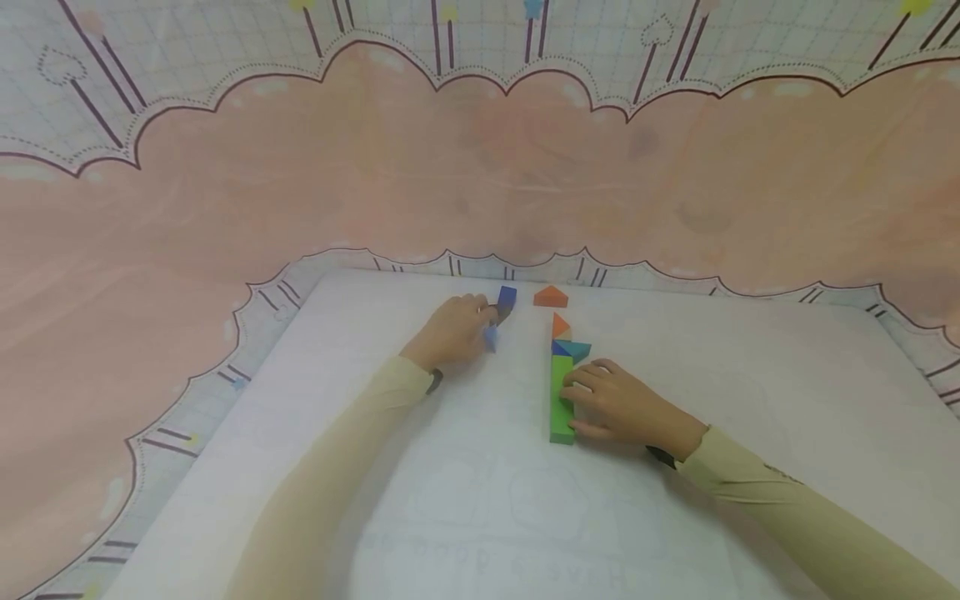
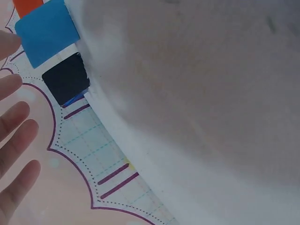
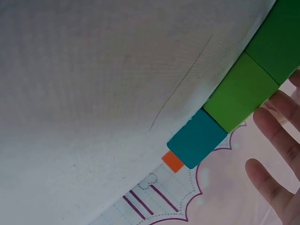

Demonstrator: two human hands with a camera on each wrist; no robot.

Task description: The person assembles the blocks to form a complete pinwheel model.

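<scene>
My left hand (image 1: 456, 332) is at the far side of the white tabletop, its fingers spread apart in the left wrist view. A light blue triangular block (image 1: 491, 338) is beside its fingertips, and a dark blue block (image 1: 507, 297) stands just beyond. My right hand (image 1: 618, 407) touches the right side of the green blocks (image 1: 561, 408) with its fingertips. Beyond the green ones, in line, come a small blue triangle (image 1: 558, 348), a teal triangular block (image 1: 577, 351) jutting right, and an orange triangular block (image 1: 560, 326).
Another orange triangular block (image 1: 551, 297) lies apart near the far edge. The white tabletop (image 1: 465, 483) carries faint markings at the near side. Patterned pink-and-white cloth (image 1: 420, 175) surrounds the board.
</scene>
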